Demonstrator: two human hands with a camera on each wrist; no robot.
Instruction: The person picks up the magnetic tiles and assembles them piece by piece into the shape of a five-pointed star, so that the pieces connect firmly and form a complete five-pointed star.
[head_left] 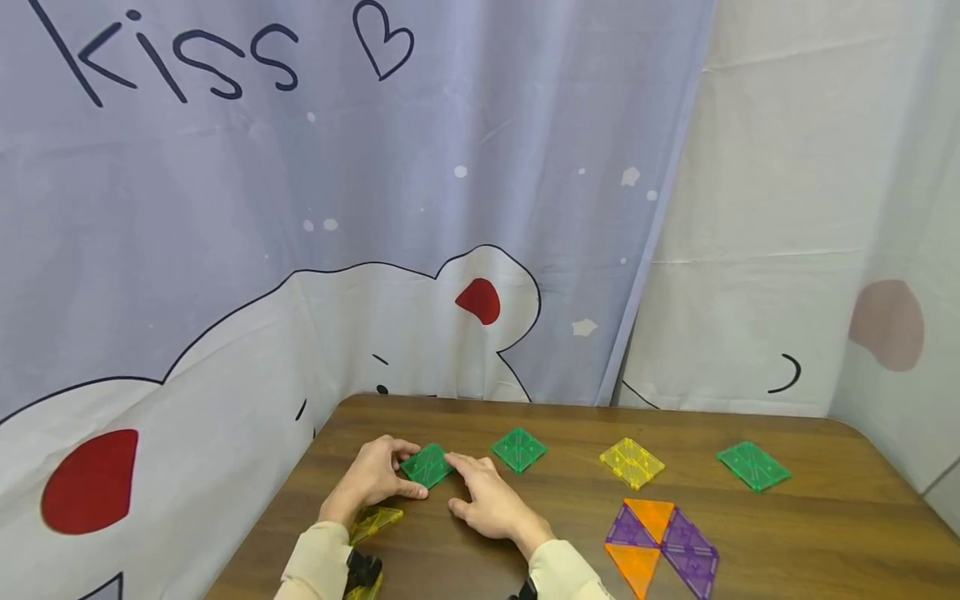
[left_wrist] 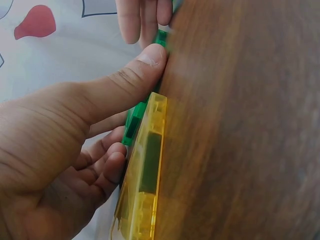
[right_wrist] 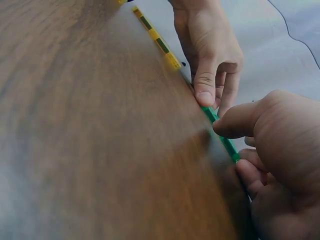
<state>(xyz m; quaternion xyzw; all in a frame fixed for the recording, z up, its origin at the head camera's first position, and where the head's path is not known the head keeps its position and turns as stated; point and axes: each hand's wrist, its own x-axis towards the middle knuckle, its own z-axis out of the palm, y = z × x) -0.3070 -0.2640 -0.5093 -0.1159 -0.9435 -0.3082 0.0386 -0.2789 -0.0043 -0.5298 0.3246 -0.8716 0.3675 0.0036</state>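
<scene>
A green diamond of magnetic tiles [head_left: 427, 466] lies flat at the table's left side. My left hand [head_left: 378, 475] grips its left side between thumb and fingers; the thumb lies at the near edge. From the other side my right hand [head_left: 487, 500] reaches in, its fairly straight fingertips touching the diamond's right corner. In the right wrist view the green tile edge [right_wrist: 230, 147] runs between both hands. A yellow tile [head_left: 375, 522] lies close below the left hand, and in the left wrist view its edge [left_wrist: 152, 165] stands near the thumb.
Farther right lie a second green diamond [head_left: 519, 450], a yellow diamond [head_left: 632, 463] and a third green diamond [head_left: 753, 466]. Orange and purple triangles [head_left: 660, 546] form a partial shape nearer me. Another yellow piece [head_left: 365, 590] shows by the left wrist. A printed curtain [head_left: 450, 167] hangs behind the table [head_left: 570, 533].
</scene>
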